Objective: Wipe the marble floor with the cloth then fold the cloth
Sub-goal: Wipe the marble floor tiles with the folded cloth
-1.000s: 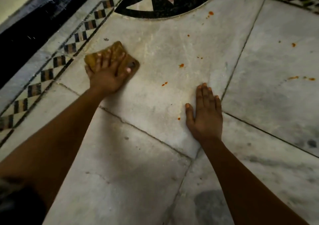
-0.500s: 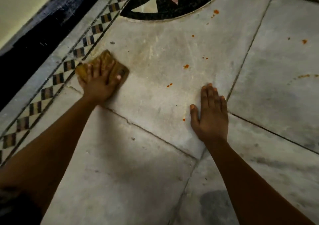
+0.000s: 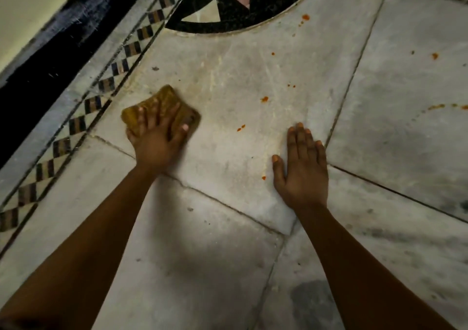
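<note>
Left hand pressing cloth on floor.
Grip: left fingers lying spread on cloth; right hand resting flat, fingers straight.

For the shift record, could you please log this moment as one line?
phase: wiping | left hand: presses cloth on marble floor | right hand: flat on floor | orange spots: unwiped | fold: not done

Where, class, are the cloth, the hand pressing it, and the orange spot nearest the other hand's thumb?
cloth (image 3: pixel 166 96): head view, its far edge.
left hand (image 3: pixel 157 142): head view, its back.
orange spot (image 3: pixel 263 178): head view, its middle.
</note>
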